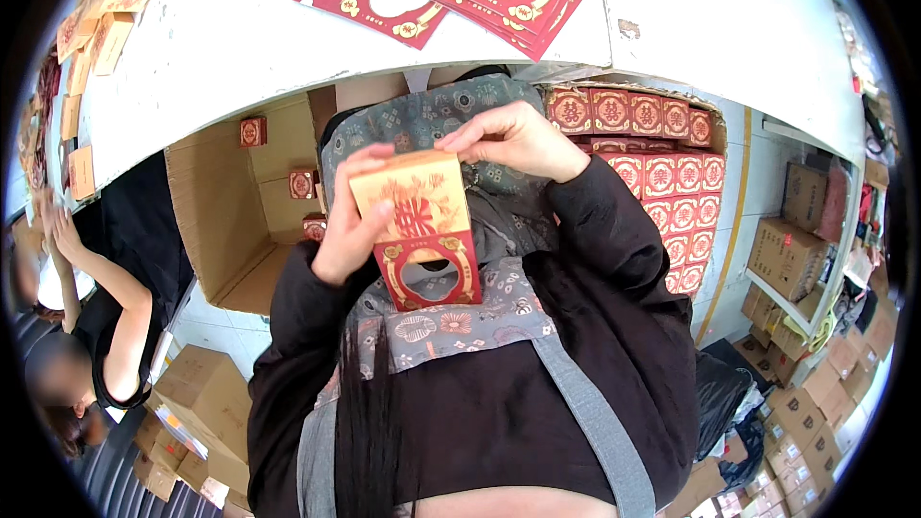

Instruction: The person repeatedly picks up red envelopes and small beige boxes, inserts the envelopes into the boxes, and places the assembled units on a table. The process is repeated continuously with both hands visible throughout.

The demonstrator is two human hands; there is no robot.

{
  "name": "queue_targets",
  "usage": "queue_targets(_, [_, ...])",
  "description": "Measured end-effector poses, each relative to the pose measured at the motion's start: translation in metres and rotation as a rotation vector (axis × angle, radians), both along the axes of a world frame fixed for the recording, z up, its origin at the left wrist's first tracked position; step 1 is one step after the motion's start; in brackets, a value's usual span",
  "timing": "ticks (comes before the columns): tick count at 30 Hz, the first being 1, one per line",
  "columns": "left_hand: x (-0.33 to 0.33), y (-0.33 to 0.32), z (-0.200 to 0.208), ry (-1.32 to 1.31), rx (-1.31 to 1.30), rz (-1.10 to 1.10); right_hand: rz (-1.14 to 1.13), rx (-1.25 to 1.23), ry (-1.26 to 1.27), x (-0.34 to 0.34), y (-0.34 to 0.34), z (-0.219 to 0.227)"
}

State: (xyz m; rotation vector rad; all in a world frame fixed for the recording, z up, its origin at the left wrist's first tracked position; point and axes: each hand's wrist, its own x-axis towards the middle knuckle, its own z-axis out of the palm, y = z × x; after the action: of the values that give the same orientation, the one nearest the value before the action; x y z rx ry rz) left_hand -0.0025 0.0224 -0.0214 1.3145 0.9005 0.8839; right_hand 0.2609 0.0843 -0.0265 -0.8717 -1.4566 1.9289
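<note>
The left hand (pixel 347 230), half closed, is holding the box (pixel 429 233) on its right. The right hand (pixel 518 139) is touching its top edge, fingertips close; I cannot tell if they're pinching. Pressing softly should be keeping edges neat.

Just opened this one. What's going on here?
Someone in a patterned apron is handling a gold-and-red box over their lap. The left hand holds it by the side; the right hand has its fingers at the top edge, though whether they pinch it is unclear. Flat red sleeves lie on the table ahead. A carton to the left holds a few small red boxes; rows of red boxes stand to the right.
</note>
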Motion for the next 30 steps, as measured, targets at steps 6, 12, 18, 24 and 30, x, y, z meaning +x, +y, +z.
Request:
queue_targets(6, [-0.005,-0.021,-0.003,-0.168,-0.311,0.032,0.018,-0.003,-0.028,-0.009,-0.014,-0.014])
queue_targets(12, [0.003,-0.030,0.010,0.303,0.048,0.024,0.097,0.181,-0.239,0.002,-0.030,0.000])
queue_targets(18, [0.000,-0.048,0.005,0.204,0.093,-0.034,0.065,0.393,-0.281,0.008,-0.067,0.011])
queue_targets(24, [0.016,-0.023,0.008,0.246,0.042,-0.054,-0.131,-0.149,-0.072,0.012,-0.107,0.023])
queue_targets(30, [0.092,0.028,0.046,0.153,0.123,0.081,-1.209,-0.347,-0.200,0.127,-0.110,-0.073])
